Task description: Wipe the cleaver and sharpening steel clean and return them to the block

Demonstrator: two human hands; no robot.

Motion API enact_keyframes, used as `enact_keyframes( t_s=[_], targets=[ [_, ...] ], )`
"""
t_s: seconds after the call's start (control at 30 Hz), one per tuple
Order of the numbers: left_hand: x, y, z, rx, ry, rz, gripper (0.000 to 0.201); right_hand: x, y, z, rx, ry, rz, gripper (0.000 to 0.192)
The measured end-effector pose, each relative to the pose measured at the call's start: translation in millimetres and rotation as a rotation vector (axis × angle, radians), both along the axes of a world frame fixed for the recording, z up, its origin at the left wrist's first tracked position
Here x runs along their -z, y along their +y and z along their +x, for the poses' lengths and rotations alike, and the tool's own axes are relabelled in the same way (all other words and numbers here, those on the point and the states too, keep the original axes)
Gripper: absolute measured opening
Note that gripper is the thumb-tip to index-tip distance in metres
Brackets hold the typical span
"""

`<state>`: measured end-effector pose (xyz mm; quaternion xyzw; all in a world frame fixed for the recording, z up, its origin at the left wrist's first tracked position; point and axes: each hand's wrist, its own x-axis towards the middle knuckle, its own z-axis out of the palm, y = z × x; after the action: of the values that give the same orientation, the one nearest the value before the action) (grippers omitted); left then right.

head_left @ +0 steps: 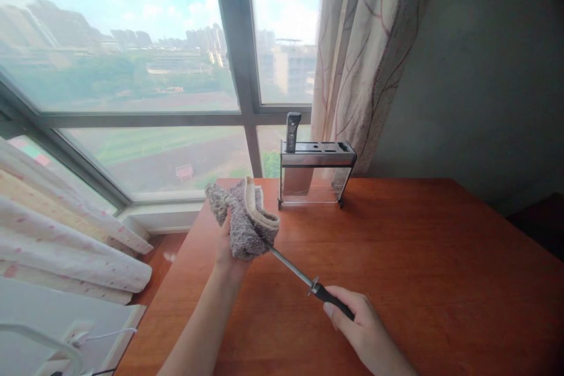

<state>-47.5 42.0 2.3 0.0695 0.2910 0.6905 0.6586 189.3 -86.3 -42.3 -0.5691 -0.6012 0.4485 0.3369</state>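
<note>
Left hand [227, 247] wraps a grey cloth [244, 220] tightly around the steel rod [291, 270], while right hand [356, 329] grips its black handle [335, 301], steadying it above the table [418, 258].

Grey cloth [245, 224] — black-handled steel rod [304, 278] — reddish-brown table [418, 258]

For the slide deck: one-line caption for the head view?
Left hand wraps a grey cloth around a sharpening steel; right hand grips its handle; knife block behind.
</note>
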Motion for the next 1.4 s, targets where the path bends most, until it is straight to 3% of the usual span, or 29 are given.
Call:
enact_keyframes(
  t_s=[0.2, 0.37, 0.5, 0.77, 0.87, 0.93, 1.17, 1.3, 1.4],
  targets=[
    [6.6, 2, 4, 0.031, -0.003, 0.022, 0.043, 5.0, 11, 14, -0.033, -0.188, 0.247, 0.028],
    [10.0, 4, 6, 0.061, 0.042, 0.008, 0.041, 9.2, 12, 16, 0.053, -0.264, 0.356, 0.026],
    [7.8, 1, 7, 0.035, 0.035, 0.016, 0.038, 6.8, 7, 15, 0.105, -0.088, 0.235, 0.023],
    [14.1, -7, -4, 0.120, -0.061, 0.006, 0.040, 10.9, 7, 14, 0.081, 0.454, -0.261, 0.043],
    [18.8, -6, -6, 0.151, -0.087, 0.041, 0.038, 10.0, 10, 12, 0.082, 0.525, -0.312, 0.042],
    [17.4, -5, -5, 0.128, -0.089, 0.044, 0.036, 7.5, 10, 10, 0.117, 0.448, -0.244, 0.042],
    [6.5, 3, 6, -0.035, 0.020, -0.011, 0.035, 0.8, 8, -3, 0.166, -0.044, 0.278, 0.025],
    [11.7, 5, 10, -0.118, 0.107, -0.075, 0.022, 3.8, 5, -5, 0.174, -0.138, 0.375, 0.023],
    [16.0, 2, 14, -0.250, 0.266, -0.037, 0.020, 3.8, 4, -4, 0.216, -0.102, 0.326, 0.023]
  ],
)
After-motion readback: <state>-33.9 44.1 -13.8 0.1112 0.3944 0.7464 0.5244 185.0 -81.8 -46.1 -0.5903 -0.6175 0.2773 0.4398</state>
